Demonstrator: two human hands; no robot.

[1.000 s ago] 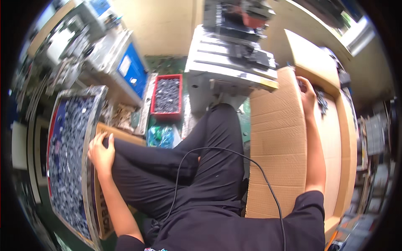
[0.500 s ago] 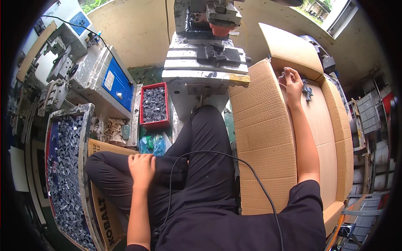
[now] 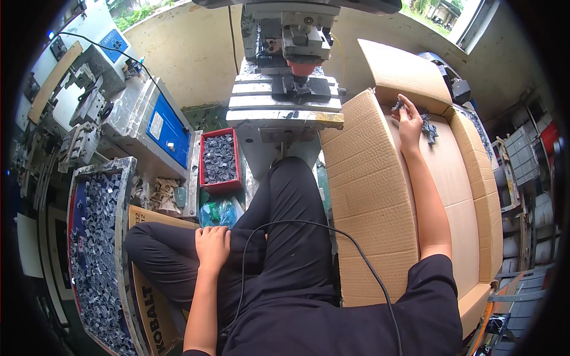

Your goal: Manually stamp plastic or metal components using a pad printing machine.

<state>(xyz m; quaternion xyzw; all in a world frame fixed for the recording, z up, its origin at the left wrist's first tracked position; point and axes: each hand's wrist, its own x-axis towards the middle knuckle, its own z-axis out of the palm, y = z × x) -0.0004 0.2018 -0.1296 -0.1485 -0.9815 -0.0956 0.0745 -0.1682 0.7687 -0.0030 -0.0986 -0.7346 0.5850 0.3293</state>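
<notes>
My right hand (image 3: 409, 127) is over the far part of the open cardboard box (image 3: 371, 196) on my right. Its thumb and fingers pinch a small dark grey plastic piece (image 3: 397, 105). Just right of that hand, a small cluster of similar grey pieces (image 3: 428, 132) lies in the box. My left hand (image 3: 212, 244) rests on my bent left leg with its fingers lying loosely over the trouser cloth, holding nothing visible. Ahead stands a press-like machine with a reddish pad (image 3: 304, 67) above a dark fixture (image 3: 317, 89) on its slotted table (image 3: 252, 102).
A red bin (image 3: 238, 155) of grey pieces stands left of the machine. A long framed tray (image 3: 126, 237) holds many more at far left. A crumpled plastic bag (image 3: 217, 213) lies below the bin. A black cable (image 3: 350, 232) crosses my lap; another blue-panelled machine (image 3: 169, 127) is left.
The reddish pad has come down closer to the fixture. My right hand keeps its pinch over the box, now turned slightly. My left hand has shifted a little to the right on my leg.
</notes>
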